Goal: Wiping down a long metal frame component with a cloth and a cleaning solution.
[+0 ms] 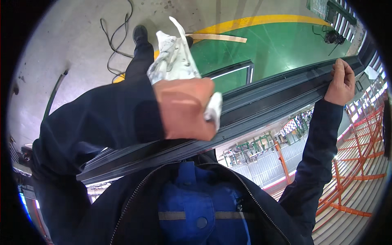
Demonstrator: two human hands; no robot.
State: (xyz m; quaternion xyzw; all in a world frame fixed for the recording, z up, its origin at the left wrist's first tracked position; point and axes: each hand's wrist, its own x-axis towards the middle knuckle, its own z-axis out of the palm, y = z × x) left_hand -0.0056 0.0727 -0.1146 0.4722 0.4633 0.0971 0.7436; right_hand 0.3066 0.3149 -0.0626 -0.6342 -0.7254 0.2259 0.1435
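Note:
My left hand (pixel 185 108), slightly blurred, is closed around a crumpled, smudged white cloth (pixel 176 61). Part of the cloth hangs past the far side of the fist, and a bit sticks out by the fingers. This hand is over a long dark grey metal frame profile (pixel 277 92) that runs slantwise across the view; whether the cloth touches it I cannot tell. Toward the profile's right end, my right hand (pixel 342 83) has its fingers bent and pressed together at the edge. It appears to grip the profile there.
Beyond the profile lie a smaller dark frame corner (pixel 249 71) and a thin wooden strip (pixel 220 38) on the green floor. A black cable (pixel 112 45) loops across grey floor near a dark-shoed leg (pixel 141 53). A dark cable bundle (pixel 334 37) lies far right.

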